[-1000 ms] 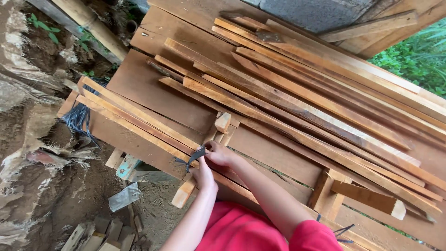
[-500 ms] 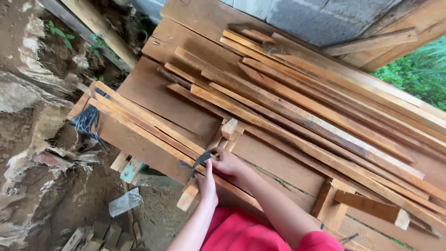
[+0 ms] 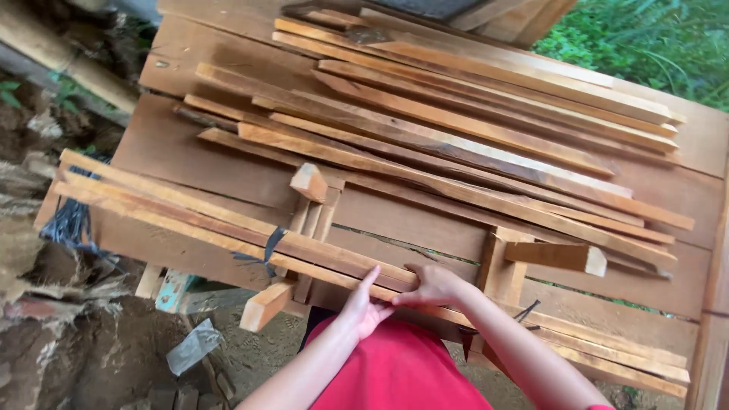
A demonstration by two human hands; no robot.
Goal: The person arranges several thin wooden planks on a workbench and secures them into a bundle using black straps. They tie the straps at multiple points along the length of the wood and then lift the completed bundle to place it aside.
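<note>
Left hand [image 3: 363, 307] and right hand [image 3: 433, 285] side by side, fingers flat and open on bundled long wooden strips [image 3: 228, 224] at the bench [image 3: 190, 163] near edge, dark strap [image 3: 267, 247] round bundle, loose slats [image 3: 471, 144] stacked beyond

I count two hands of mine – left [image 3: 361, 310], right [image 3: 433, 285] – one dark strap [image 3: 267, 247], two short blocks [image 3: 309, 182] and long slats beyond exact counting.
</note>
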